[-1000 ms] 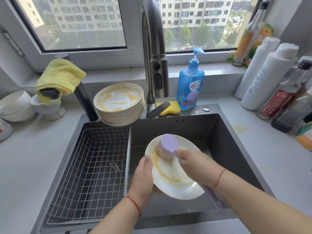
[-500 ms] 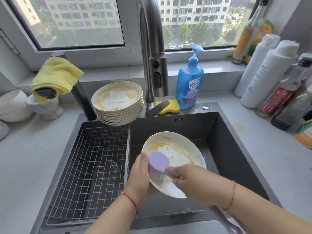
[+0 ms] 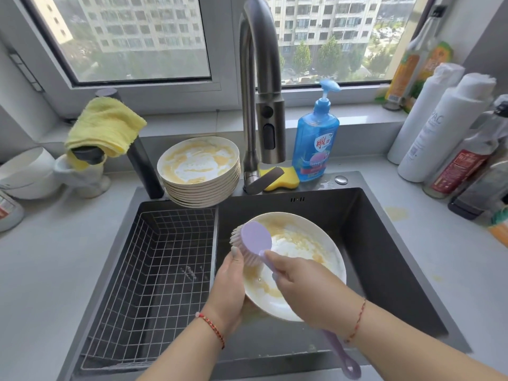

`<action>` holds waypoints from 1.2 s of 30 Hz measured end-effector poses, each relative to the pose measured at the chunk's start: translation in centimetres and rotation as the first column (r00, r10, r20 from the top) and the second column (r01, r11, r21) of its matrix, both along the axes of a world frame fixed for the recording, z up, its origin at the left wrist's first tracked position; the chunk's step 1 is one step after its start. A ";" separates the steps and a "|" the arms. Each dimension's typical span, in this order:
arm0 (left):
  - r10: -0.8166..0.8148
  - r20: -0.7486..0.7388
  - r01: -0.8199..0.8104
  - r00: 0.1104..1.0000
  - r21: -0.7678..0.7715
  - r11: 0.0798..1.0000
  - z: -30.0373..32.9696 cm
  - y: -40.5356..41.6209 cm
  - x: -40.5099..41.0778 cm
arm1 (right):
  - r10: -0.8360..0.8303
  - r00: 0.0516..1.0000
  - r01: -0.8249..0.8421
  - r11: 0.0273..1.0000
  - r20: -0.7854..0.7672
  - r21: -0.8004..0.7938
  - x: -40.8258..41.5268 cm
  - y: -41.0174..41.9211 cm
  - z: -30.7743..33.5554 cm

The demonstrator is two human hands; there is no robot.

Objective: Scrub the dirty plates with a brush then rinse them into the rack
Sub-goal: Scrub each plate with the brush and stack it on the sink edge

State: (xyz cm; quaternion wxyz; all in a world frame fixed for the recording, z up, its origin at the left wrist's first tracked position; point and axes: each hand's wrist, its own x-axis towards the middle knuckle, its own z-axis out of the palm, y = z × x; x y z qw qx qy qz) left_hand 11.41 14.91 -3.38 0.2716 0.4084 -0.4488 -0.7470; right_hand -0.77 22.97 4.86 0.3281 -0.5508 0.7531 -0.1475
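Over the dark sink [image 3: 379,243] I hold a white plate [image 3: 310,243] smeared with yellow residue, tilted toward me. My left hand [image 3: 228,287] grips its left rim, thumb on the face. My right hand [image 3: 305,287] grips the handle of a lilac brush [image 3: 255,237], whose bristles press on the plate's upper left edge. The handle's looped end sticks out below my wrist. A stack of several dirty plates [image 3: 199,163] sits on the sink's back rim. The wire rack [image 3: 154,273] fills the sink's left half and holds nothing.
A tall steel faucet [image 3: 261,78] rises behind the sink; no water is seen running. Blue soap bottle [image 3: 316,138] and yellow sponge [image 3: 286,177] stand beside it. Bottles [image 3: 439,127] crowd the right counter. A yellow cloth [image 3: 104,127] and white bowls [image 3: 24,171] sit at left.
The brush head swept from the plate's top down to its lower left, then back up to the upper left edge. My left hand kept hold of the plate.
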 end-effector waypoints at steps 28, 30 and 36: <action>0.103 0.073 -0.086 0.992 -0.202 0.976 0.5 -0.6 -0.4 | 0.344 0.728 -0.077 0.900 -0.593 0.429 -5.8 -1.1 0.3; 0.129 0.092 -0.107 0.987 -0.218 0.970 0.5 -1.0 -0.3 | 0.504 0.670 -0.164 0.817 -0.545 0.553 -5.5 -0.2 0.7; 0.170 0.085 -0.148 0.982 -0.224 0.963 0.3 -1.1 -0.4 | 0.387 0.896 -0.290 0.880 -0.215 0.376 -2.8 1.9 2.2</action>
